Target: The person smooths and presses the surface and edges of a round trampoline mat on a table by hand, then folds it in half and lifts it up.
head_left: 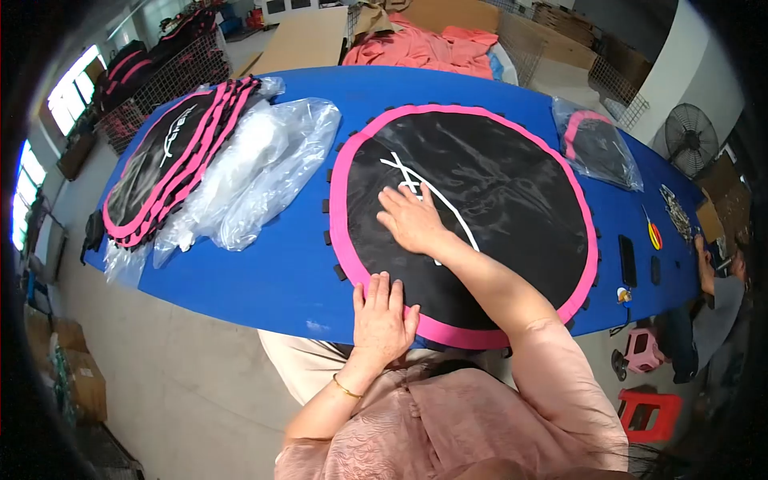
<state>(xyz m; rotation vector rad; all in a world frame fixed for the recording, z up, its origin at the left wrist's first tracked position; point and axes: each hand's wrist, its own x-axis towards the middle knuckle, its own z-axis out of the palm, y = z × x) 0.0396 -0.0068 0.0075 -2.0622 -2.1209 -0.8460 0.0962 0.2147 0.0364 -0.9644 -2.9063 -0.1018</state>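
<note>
A round black mat (512,232) with a pink border and small black tabs round its edge lies flat on the blue table (240,288). My right hand (414,220) rests on the black fabric over part of the white lettering, fingers spread. At the near left edge, my left hand (384,320) lies flat across the pink border, its fingers stretched out. Neither hand grips anything. Left of the mat are clear plastic bags (268,168) beside a stack of similar pink-edged black pieces (164,156).
A bagged black and pink piece (596,144) lies at the back right. Scissors (654,235), a black phone (627,260) and small metal parts (676,212) are on the right. Beyond that edge are a person (716,312), a fan (691,138) and a red stool (650,414).
</note>
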